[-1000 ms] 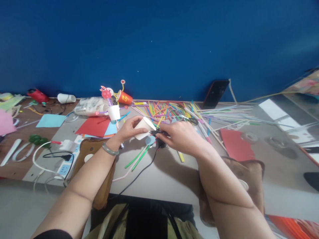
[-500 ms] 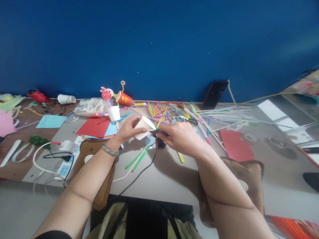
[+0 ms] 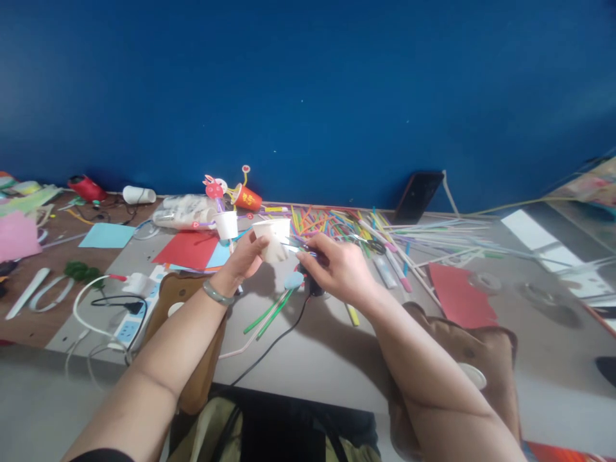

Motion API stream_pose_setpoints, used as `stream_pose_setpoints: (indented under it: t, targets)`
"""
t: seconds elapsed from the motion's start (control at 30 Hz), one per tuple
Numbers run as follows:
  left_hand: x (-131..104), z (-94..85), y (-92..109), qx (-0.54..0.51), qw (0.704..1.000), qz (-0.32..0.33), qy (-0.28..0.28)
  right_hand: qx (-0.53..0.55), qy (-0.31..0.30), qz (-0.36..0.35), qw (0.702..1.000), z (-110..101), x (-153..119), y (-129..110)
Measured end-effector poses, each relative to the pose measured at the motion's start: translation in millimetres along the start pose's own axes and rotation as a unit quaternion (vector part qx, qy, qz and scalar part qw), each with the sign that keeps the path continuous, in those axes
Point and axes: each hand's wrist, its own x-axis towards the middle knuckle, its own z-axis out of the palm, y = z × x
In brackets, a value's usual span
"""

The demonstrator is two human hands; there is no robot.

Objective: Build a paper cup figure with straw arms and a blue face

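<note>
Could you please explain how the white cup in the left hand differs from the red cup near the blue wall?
In colour, the white cup is whitish, while the red cup is orange-red with yellow marks. The white cup is gripped by the left hand; no hand touches the red cup. The white cup is roughly upright, wide end up; the red cup lies tipped over. Both taper.

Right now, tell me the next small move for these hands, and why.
I'd probably firm up the left hand on the white cup before working the slim tool: the cup is gripped on one side only, and the right hand points the tool's tip at its other side, so it might twist.
</note>
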Motion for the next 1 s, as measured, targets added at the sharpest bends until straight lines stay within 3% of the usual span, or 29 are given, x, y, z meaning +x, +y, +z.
stream_pose_setpoints:
  t: [0.43,0.8,1.0]
  targets:
    - [-3.4,10.4,6.6,0.026,0.997,0.017,-0.065,-0.019,0.030,0.000,0.999,20.2,-1.0,3.2]
    - [-4.7,14.9,7.4,-0.020,0.998,0.016,-0.049,-0.056,0.047,-0.035,0.997,22.4,-1.9,6.5]
    - [-5.2,15.6,4.9,-0.050,0.998,0.037,-0.010,0.046,0.074,-0.010,0.996,31.7,-3.3,4.6]
